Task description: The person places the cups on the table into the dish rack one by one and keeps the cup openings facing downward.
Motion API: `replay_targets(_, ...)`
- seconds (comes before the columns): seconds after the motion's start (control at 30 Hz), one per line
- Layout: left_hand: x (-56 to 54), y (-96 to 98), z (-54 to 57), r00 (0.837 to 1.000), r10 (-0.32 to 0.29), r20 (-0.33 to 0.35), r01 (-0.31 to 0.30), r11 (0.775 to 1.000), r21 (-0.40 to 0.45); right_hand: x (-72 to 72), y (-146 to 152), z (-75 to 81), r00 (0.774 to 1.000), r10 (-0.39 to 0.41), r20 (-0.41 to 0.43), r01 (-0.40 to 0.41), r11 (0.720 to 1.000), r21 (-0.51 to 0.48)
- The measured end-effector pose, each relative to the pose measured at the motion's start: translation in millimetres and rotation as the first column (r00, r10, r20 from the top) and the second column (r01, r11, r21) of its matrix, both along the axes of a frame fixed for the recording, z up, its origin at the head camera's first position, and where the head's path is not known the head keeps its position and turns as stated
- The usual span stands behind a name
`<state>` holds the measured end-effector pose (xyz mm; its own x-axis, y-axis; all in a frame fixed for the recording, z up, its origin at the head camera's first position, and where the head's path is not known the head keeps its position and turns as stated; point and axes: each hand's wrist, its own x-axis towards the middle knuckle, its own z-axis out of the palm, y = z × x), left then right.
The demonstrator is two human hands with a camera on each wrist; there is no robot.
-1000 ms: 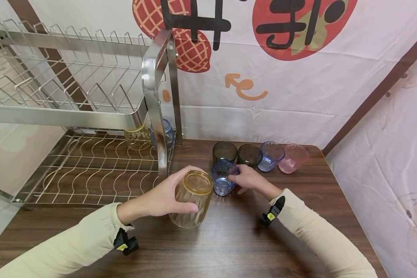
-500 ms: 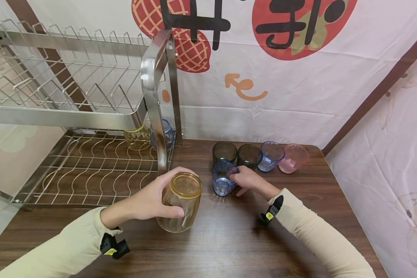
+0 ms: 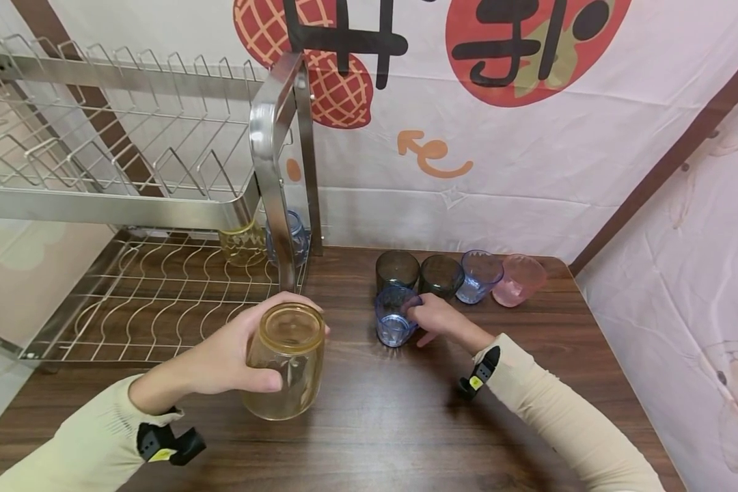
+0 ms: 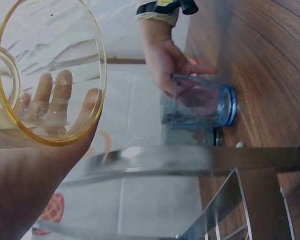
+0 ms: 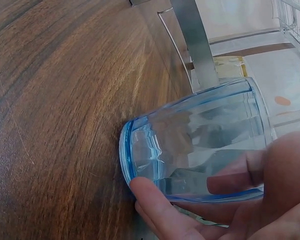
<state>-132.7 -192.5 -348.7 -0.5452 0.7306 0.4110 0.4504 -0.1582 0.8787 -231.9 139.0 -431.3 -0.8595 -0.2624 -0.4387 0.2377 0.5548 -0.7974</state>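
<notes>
My left hand (image 3: 230,355) grips an amber glass (image 3: 289,386) above the table, in front of the rack. It is held bottom up; in the left wrist view its wide yellow-edged rim (image 4: 103,65) faces the camera, and fingers show through the wall. A clear blue glass (image 3: 392,331) stands upright on the wooden table. My right hand (image 3: 441,320) pinches its right side, with a digit over the rim and other fingers along the outer wall. Two dark grey glasses stand behind it, one at the left (image 3: 397,266) and one at the right (image 3: 441,275).
Farther right stand another blue glass (image 3: 481,275) and a pink glass (image 3: 519,280). A two-tier metal dish rack (image 3: 111,207) fills the left side, its front post close to my left hand. On its lower shelf are a yellow glass (image 3: 242,247) and a blue glass (image 3: 296,239).
My left hand has moved left and slightly toward me with the amber glass, away from the blue one. My right hand and the blue glass have stayed nearly in place.
</notes>
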Motion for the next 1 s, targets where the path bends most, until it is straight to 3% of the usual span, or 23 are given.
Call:
replay_targets(0.17,1.5,-11.6,4.7,0.999,-0.029,-0.034,0.031,0.998,0.056,0.8,0.0,0.3,1.0,-0.004,0.007,0.004,1.0,0.004)
replay_targets(0.33,1.3,-28.4,7.8,0.999,-0.002,-0.043,0.006,0.997,0.079,0.3,0.1,-1.0,1.0,-0.022,0.007,0.022,1.0,-0.002)
replay_targets(0.57,2.4,-56.6,14.2,0.997,0.071,-0.021,-0.069,0.995,0.067,-0.1,-1.6,-2.2,0.999,-0.034,-0.001,0.034,0.999,-0.013)
replay_targets(0.8,-6.6,-84.5,14.0,0.99,0.127,0.06,-0.13,0.991,0.045,0.7,-1.7,-1.8,1.0,-0.031,-0.001,0.031,0.999,-0.021)
replay_targets(1.0,-13.7,-106.0,10.7,0.957,0.263,0.121,-0.262,0.965,-0.024,1.1,-1.8,-3.3,1.0,-0.011,-0.006,0.011,1.0,-0.012)
